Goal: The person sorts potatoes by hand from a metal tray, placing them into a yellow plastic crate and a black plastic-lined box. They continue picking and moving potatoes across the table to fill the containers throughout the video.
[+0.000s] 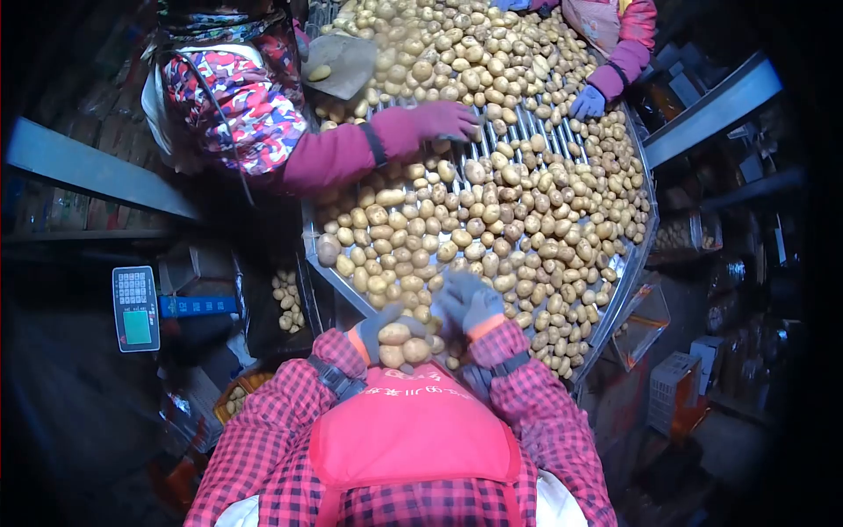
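My left hand, in a grey glove with an orange cuff, cups several pale potatoes against the front of my red apron. Just to the right, over the near edge of the potato-covered sorting table, is my right hand, also grey-gloved. Its fingers curl downward and look slightly blurred; whatever they hold is hidden. Loose potatoes lie close around and beyond both hands.
A person at upper left stretches a maroon-gloved hand over the metal rollers. Another person's blue-gloved hand rests at upper right. A scale display stands left. Metal beams flank the table; crates sit lower right.
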A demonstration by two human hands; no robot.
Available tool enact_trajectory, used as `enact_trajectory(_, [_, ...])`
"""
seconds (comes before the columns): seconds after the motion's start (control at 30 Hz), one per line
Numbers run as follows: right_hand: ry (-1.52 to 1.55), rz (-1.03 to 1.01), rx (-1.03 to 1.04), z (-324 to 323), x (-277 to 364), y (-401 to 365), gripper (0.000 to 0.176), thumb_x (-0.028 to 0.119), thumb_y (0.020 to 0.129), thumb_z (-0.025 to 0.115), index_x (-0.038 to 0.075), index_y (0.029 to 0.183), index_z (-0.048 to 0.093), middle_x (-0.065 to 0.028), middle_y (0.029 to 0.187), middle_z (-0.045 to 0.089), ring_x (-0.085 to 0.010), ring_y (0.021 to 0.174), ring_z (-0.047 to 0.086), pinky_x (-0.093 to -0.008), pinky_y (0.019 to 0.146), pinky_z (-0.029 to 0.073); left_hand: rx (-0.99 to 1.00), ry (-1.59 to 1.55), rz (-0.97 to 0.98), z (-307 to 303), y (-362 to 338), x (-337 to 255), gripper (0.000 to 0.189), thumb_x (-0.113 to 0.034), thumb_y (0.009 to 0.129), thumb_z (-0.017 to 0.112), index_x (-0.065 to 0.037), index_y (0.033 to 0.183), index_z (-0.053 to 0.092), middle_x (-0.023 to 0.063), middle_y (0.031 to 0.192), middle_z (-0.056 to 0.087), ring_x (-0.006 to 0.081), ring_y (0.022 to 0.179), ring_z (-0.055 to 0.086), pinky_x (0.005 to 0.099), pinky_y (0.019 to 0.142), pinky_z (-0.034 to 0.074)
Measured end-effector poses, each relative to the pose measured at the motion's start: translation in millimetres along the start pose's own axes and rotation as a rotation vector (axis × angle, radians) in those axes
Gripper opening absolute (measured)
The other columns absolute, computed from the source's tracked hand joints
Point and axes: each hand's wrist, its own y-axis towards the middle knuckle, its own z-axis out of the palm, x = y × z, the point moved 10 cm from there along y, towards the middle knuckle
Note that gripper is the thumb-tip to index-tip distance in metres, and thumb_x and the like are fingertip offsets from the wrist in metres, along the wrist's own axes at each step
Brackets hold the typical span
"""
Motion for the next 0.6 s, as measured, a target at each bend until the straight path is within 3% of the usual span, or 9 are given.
enact_trajectory(0.07, [-0.267,0.017,-0.127,10,-38,16,0.047,0.032,0.087,0.068,0.01,0.127,0.059,-0.0182,0.118,0.064,-0.0365,0.108,0.063,-0.0439,0.09,0.052,0.267,-0.876,-0.181,18,0,17,0.046,-0.029,0.106,0.045,0.006,0.136,0.046,0.0173,0.129,0.06,0.0302,0.119,0.061,0.0433,0.101,0.052])
enact_trajectory(0.13, [-0.519,-0.044,-0.255,27,-65,23,0.047,0.03,0.085,0.068,0.007,0.125,0.057,-0.0201,0.112,0.062,-0.0388,0.105,0.061,-0.0452,0.087,0.051,0.084,-0.632,-0.169,8,-9,15,0.045,-0.03,0.106,0.044,0.006,0.13,0.053,0.0182,0.126,0.062,0.0305,0.115,0.062,0.0423,0.098,0.053])
enact_trajectory(0.2, [-0.439,0.098,-0.195,29,-72,21,0.049,0.032,0.082,0.071,0.007,0.122,0.059,-0.0212,0.113,0.062,-0.0385,0.107,0.06,-0.0449,0.088,0.051,-0.088,-0.39,-0.154,-3,-17,8,0.045,-0.032,0.106,0.043,0.006,0.124,0.059,0.0191,0.124,0.063,0.0308,0.111,0.063,0.0412,0.095,0.053])
enact_trajectory(0.23, [-0.406,0.17,-0.164,29,-78,17,0.049,0.033,0.08,0.072,0.006,0.12,0.06,-0.0218,0.113,0.061,-0.0384,0.107,0.06,-0.0448,0.088,0.051,0.158,-0.606,-0.153,8,-12,13,0.043,-0.027,0.105,0.046,0.005,0.132,0.055,0.0184,0.126,0.063,0.0287,0.112,0.063,0.0395,0.096,0.053])
enact_trajectory(0.33, [-0.045,0.216,-0.137,32,-81,-1,0.051,0.031,0.074,0.076,0.006,0.116,0.062,-0.0212,0.115,0.062,-0.0365,0.107,0.061,-0.0445,0.087,0.052,0.095,-0.196,-0.031,15,-17,-15,0.035,-0.005,0.101,0.053,0.003,0.135,0.053,0.0118,0.122,0.066,0.0218,0.115,0.063,0.0361,0.1,0.052])
enact_trajectory(0.47, [0.365,-0.099,-0.102,3,34,-27,0.047,0.037,0.073,0.081,0.004,0.104,0.069,-0.0196,0.104,0.068,-0.0382,0.097,0.065,-0.0445,0.083,0.053,0.092,-0.332,-0.144,6,-12,25,0.046,-0.008,0.096,0.061,0.003,0.139,0.05,0.0112,0.124,0.065,0.0212,0.114,0.063,0.0355,0.1,0.051])
enact_trajectory(0.53, [0.41,-0.098,0.175,8,53,-25,0.044,0.033,0.076,0.077,0.005,0.109,0.067,-0.0178,0.108,0.067,-0.0378,0.098,0.064,-0.0442,0.082,0.052,0.095,-0.309,-0.112,2,-12,27,0.052,-0.008,0.093,0.064,0.003,0.141,0.048,0.0114,0.125,0.065,0.0219,0.114,0.063,0.0357,0.1,0.051])
enact_trajectory(0.57, [0.431,-0.098,0.312,13,57,-23,0.043,0.031,0.078,0.075,0.005,0.111,0.066,-0.0169,0.109,0.066,-0.0375,0.099,0.063,-0.044,0.081,0.052,0.17,-0.611,-0.136,42,-23,-31,0.053,-0.009,0.092,0.064,0.002,0.141,0.048,0.0112,0.122,0.065,0.0218,0.11,0.064,0.0357,0.099,0.05])
enact_trajectory(0.6, [0.29,-0.033,0.2,6,34,-10,0.041,0.031,0.081,0.073,0.006,0.113,0.066,-0.0157,0.111,0.066,-0.0367,0.099,0.063,-0.0446,0.081,0.052,0.176,-0.652,-0.196,42,-22,-19,0.049,-0.009,0.091,0.064,0.002,0.136,0.05,0.0103,0.117,0.065,0.0211,0.106,0.064,0.0357,0.097,0.05])
